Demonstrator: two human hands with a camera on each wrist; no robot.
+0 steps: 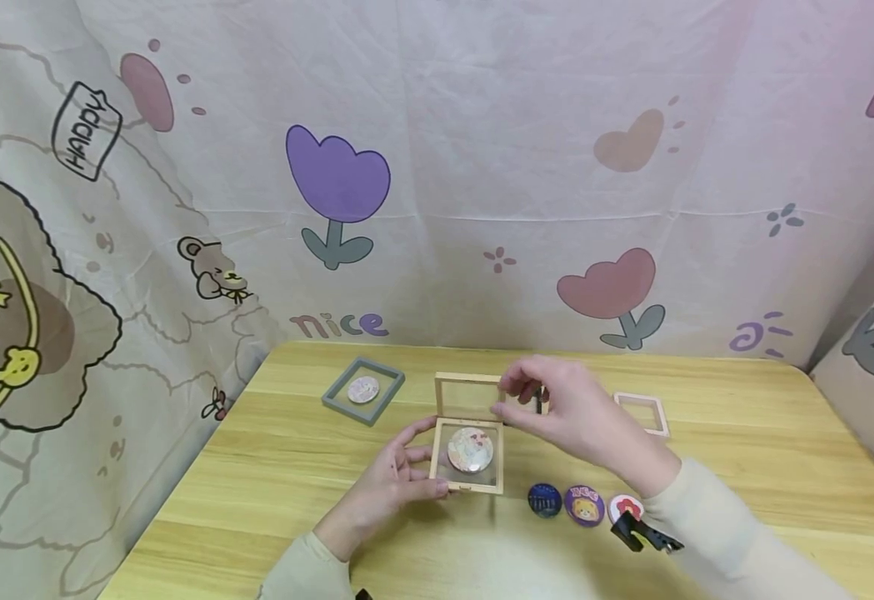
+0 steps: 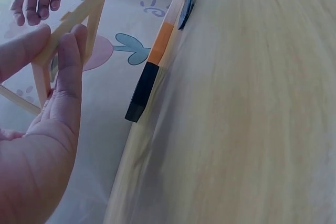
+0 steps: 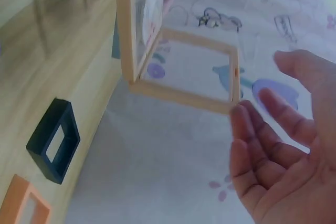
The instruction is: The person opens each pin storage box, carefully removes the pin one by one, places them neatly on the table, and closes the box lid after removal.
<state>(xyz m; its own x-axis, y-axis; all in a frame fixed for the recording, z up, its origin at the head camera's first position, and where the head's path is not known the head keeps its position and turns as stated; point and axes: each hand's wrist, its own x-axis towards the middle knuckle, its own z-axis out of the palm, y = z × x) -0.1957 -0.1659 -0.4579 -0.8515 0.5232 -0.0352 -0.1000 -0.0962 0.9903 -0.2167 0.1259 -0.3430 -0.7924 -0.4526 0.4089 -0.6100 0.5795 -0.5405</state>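
A light wooden hinged display frame (image 1: 469, 488), its lid (image 1: 469, 377) swung up, is gripped at its left side by my left hand (image 1: 377, 492). Thumb and fingers pinch its edge in the left wrist view. Behind the clear film of the lower half sits a round badge (image 1: 470, 450) with a pale picture. At the lid's right edge is my right hand (image 1: 567, 408), fingers loosely bent and thumb apart. In the right wrist view its fingertips (image 3: 240, 113) are at the lid's corner; whether they press on it I cannot tell.
A grey frame (image 1: 340, 408) with a round badge inside lies at the back left. To the right are a pale pink frame (image 1: 661, 417), a black frame (image 3: 43, 153) and an orange frame (image 3: 13, 198). Blue (image 1: 545, 500), purple (image 1: 585, 506) and flower (image 1: 624, 507) badges lie in front.
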